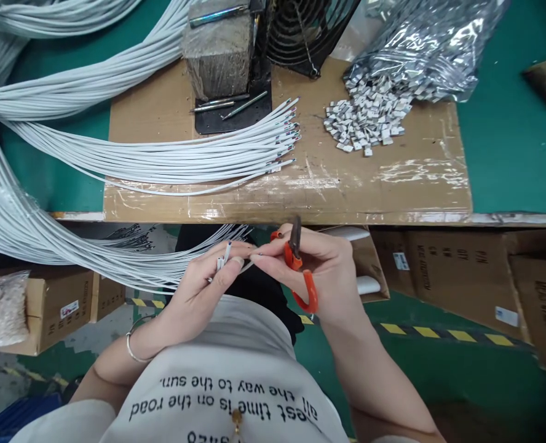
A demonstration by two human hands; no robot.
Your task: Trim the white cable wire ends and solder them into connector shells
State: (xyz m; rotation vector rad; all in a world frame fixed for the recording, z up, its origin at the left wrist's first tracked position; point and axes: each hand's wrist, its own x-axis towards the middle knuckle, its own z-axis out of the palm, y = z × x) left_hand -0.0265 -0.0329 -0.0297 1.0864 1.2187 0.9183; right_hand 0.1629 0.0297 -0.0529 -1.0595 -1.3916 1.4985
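Note:
My left hand (211, 286) is closed around white cables, over my lap just in front of the table edge. One cable end (227, 251) and a small white piece (220, 263) stick up between its fingers. My right hand (331, 264) is closed, with orange-handled snips (309, 290) tucked in it, dark jaws pointing up and away. Its thumb and forefinger pinch close to the left fingertips, at a thin cable tip too small to make out. The white cable bundle (162, 267) runs from the left hand up to the table's left side.
A bundle of white cables (176, 161) lies on cardboard (383, 191), its ends fanned out. Behind stand a block (220, 52) with metal tools and a black fan guard (307, 31). Small white pieces (369, 111) spill from a silvery bag (430, 43). Cartons (443, 271) sit below the table.

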